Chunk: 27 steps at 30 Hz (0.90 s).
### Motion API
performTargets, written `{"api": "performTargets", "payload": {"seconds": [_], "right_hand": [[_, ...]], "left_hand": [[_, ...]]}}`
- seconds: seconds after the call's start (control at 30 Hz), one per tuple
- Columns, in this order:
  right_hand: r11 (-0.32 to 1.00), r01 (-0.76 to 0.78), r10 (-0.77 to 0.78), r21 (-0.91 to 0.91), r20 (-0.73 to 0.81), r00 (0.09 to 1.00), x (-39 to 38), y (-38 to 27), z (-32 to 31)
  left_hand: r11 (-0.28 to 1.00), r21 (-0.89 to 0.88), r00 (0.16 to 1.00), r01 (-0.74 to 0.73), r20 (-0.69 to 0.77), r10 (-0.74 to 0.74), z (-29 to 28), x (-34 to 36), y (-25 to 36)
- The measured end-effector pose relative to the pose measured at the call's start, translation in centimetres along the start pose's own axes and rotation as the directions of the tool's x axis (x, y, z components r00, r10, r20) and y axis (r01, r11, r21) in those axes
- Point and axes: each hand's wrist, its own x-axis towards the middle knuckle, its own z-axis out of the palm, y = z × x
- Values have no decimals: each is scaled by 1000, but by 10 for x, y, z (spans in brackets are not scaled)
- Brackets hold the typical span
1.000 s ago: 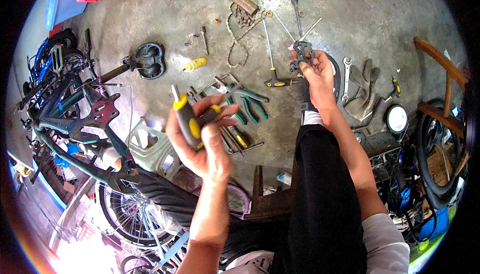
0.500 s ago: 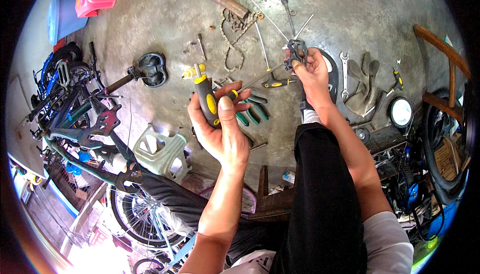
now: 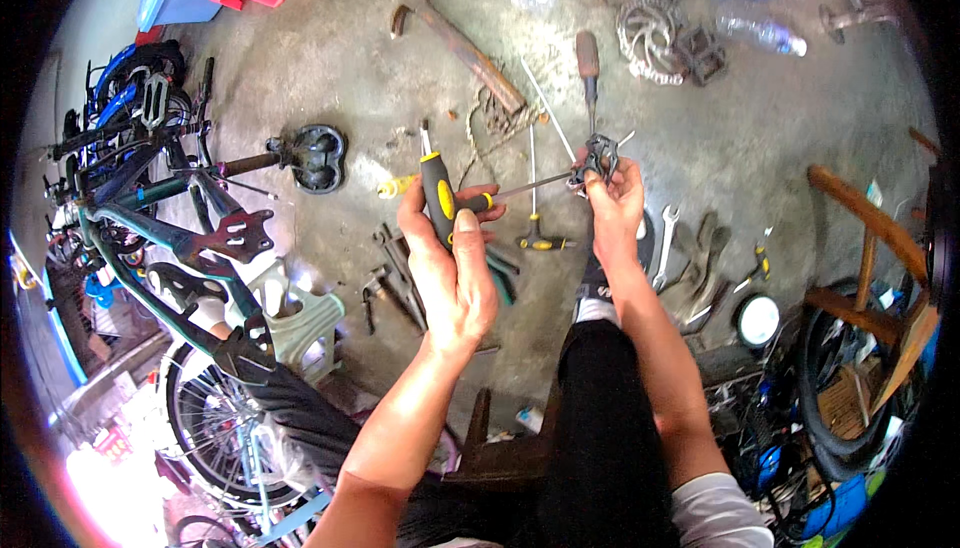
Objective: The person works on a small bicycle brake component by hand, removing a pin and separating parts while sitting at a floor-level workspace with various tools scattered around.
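My left hand [image 3: 450, 273] is closed around the black and yellow grip of a T-handle hex key [image 3: 438, 188], with a short tip pointing up. The key's long shaft runs to the right and meets a small black bicycle part, apparently a derailleur [image 3: 599, 156]. My right hand [image 3: 618, 210] pinches that part between thumb and fingers, above my shoe. How the shaft's end sits in it is too small to tell. Below the shaft, a second T-handle hex key [image 3: 541, 243] lies on the floor. A screwdriver [image 3: 588, 63] lies just beyond the part.
A hammer [image 3: 465, 48], a chain [image 3: 490, 123], a wrench [image 3: 667, 243] and gloves [image 3: 705, 263] lie about the concrete floor. At left are a bicycle frame [image 3: 150, 233] with its saddle [image 3: 320, 158] and a pale green stool [image 3: 300, 318]. Plastic bottles [image 3: 760, 33] lie at far right.
The view has shifted, bringing in more of the far floor, with the bottles and crankset. Both hands keep their grips, and the shaft still reaches the black part.
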Motion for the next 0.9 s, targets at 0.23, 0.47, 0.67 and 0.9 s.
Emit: {"api": "performTargets", "payload": {"seconds": [0.23, 0.47, 0.67, 0.9], "right_hand": [[999, 36, -36, -5, 13, 999, 20, 13, -16], [999, 22, -21, 36, -33, 999, 26, 9, -22], [999, 34, -33, 31, -53, 998, 23, 10, -16], [998, 48, -47, 27, -21, 999, 23, 7, -18]], "left_hand": [[912, 352, 968, -213, 204, 147, 15, 28, 20], [494, 739, 884, -458, 319, 342, 2, 40, 31], [646, 633, 897, -426, 203, 392, 14, 29, 9], [951, -74, 951, -299, 54, 303, 43, 24, -8]]}}
